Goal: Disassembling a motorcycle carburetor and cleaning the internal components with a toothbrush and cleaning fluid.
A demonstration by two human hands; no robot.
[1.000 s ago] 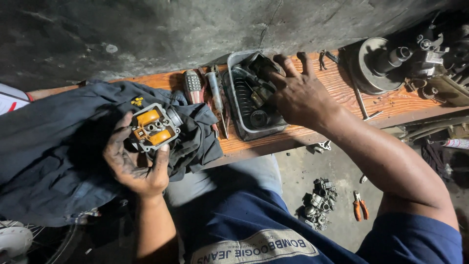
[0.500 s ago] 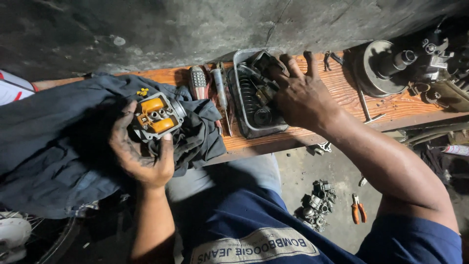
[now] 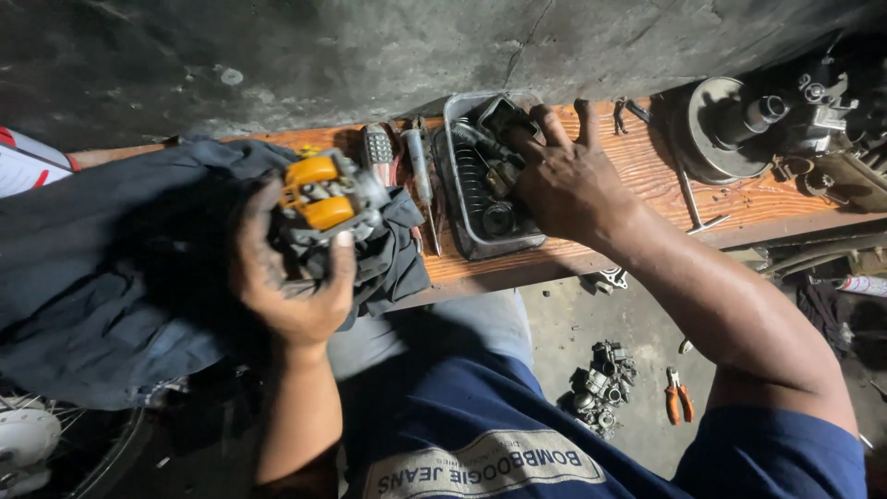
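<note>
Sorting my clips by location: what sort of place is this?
Most likely a small engine repair workshop: a worn wooden bench holds a grey metal tray of greasy parts, screwdrivers and a dismantled engine assembly.

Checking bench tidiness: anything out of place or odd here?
Yes. A cluster of metal parts and orange-handled pliers lie on the floor below the wooden bench, off the work surface. A dark cloth sprawls over the bench's left end. Nothing looks spilled or broken.
</note>
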